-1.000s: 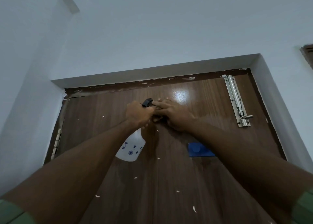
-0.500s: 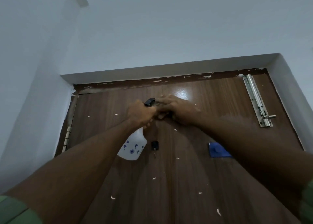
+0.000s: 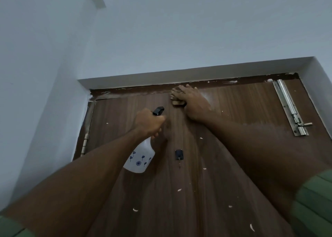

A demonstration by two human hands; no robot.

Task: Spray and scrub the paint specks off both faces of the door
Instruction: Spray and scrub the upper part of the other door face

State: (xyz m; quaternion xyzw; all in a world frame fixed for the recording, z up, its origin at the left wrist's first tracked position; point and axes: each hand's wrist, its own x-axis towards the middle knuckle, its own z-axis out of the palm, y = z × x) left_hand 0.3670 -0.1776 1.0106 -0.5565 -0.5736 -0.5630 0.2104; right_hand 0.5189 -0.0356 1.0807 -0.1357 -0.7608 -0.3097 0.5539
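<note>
The brown wooden door (image 3: 239, 111) fills the lower view, dotted with white paint specks (image 3: 135, 209) and smeared white along its top edge. My left hand (image 3: 149, 123) grips the neck of a white spray bottle (image 3: 140, 158) with blue flower prints; its black nozzle (image 3: 158, 110) points up at the door. My right hand (image 3: 190, 102) is higher, near the door's top edge, holding a brownish scrub pad (image 3: 177, 102) pressed against the wood. Most of the pad is hidden under the fingers.
A small black hook (image 3: 179, 155) sticks out of the door between my arms. A steel tower bolt (image 3: 291, 109) runs down the door's upper right. A hinge (image 3: 85, 143) sits at the left edge. White wall surrounds the recessed frame.
My right hand left the bottle's nozzle and moved up to the door's top edge with the pad. My left hand stayed on the bottle. The camera tilted, hiding the blue object behind my right arm.
</note>
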